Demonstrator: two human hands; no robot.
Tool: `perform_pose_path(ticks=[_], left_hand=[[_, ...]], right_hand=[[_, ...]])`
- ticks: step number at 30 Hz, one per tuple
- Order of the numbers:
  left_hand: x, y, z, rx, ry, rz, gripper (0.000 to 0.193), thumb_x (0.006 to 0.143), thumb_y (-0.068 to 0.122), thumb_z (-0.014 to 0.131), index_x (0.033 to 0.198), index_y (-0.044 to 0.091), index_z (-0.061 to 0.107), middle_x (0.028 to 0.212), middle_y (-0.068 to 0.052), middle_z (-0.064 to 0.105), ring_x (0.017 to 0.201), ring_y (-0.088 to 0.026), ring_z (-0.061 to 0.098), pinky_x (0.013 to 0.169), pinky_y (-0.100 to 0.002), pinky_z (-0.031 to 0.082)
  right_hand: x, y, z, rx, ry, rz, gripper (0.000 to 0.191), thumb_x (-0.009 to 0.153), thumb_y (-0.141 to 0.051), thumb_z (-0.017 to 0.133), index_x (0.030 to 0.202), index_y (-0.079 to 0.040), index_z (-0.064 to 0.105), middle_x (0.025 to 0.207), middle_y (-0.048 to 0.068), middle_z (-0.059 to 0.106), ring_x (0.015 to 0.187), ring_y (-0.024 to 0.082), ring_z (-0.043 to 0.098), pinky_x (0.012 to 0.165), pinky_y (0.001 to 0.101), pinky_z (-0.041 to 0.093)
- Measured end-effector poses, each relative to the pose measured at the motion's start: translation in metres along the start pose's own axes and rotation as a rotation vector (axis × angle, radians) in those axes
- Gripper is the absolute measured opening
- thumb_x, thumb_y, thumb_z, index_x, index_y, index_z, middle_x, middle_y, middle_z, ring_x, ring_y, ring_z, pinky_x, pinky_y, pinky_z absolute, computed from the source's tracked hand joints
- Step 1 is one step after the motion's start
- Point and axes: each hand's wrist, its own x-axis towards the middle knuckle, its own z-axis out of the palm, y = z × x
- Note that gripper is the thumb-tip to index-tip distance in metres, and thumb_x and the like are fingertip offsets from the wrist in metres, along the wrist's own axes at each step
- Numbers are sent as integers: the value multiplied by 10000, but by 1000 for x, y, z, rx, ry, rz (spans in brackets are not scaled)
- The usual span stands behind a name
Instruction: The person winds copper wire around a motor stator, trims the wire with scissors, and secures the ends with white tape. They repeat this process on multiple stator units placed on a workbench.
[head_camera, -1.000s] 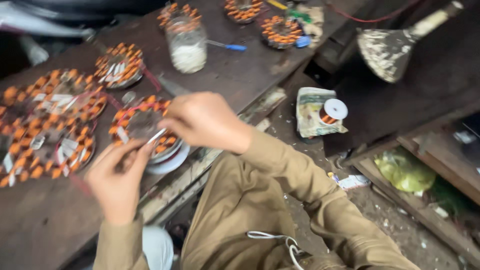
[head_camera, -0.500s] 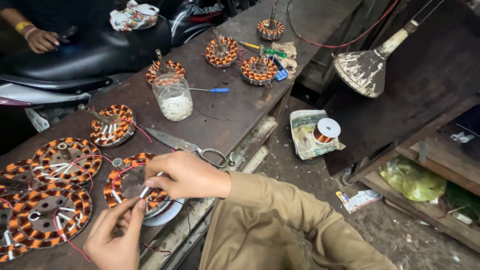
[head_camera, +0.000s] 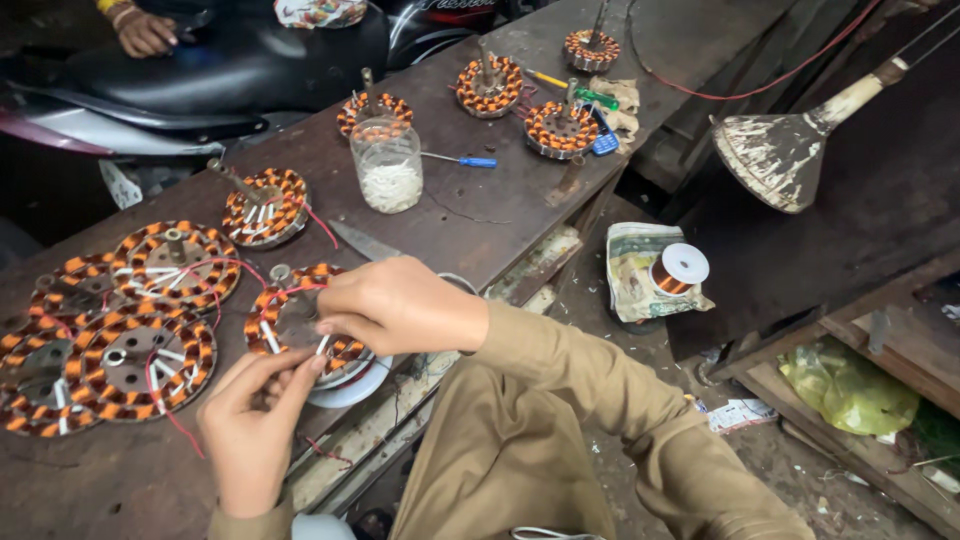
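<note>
Both hands pinching at the round copper coil (head_camera: 300, 325) on the worktop (head_camera: 480, 215): right hand (head_camera: 400, 305) lying on top, left hand (head_camera: 250, 425) reaching up from just below.

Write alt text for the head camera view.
Both hands work on a copper-wound stator on a wooden bench: right hand rests over it, left hand pinches at its edge. More stators, a glass jar and a blue-handled screwdriver lie nearby.

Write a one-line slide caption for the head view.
Both hands, left hand and right hand, work a copper-wound stator on a dark workbench.
</note>
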Motion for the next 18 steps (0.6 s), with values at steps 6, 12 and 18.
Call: perform_pose_path(ticks=[6, 12, 18], left_hand=[[1, 4, -8, 28, -41, -27, 181, 869, 58, 773, 1034, -17, 761, 785, 3, 595, 653, -37, 481, 551, -203, 369], [7, 2, -18, 89, -107, -9, 144, 878, 79, 777, 995, -4, 767, 769, 4, 605, 637, -44, 483, 544, -215, 378], [6, 3, -17, 112, -103, -14, 151, 863, 89, 796, 987, 6, 775, 763, 0, 607, 631, -43, 488, 536, -215, 377]], right_hand=[[6, -6, -6, 100, 24, -35, 225, 905, -286, 715, 908, -67, 663, 825, 121, 648, 769, 332, 663, 664, 445, 497], [6, -8, -5, 32, 10, -77, 204, 897, -233, 767, 891, -56, 664, 833, 135, 637, 802, 358, 656, 697, 459, 495], [10, -10, -10, 139, -18, -44, 202, 854, -210, 740, 914, -36, 657, 839, 137, 625, 768, 337, 659, 666, 448, 492]])
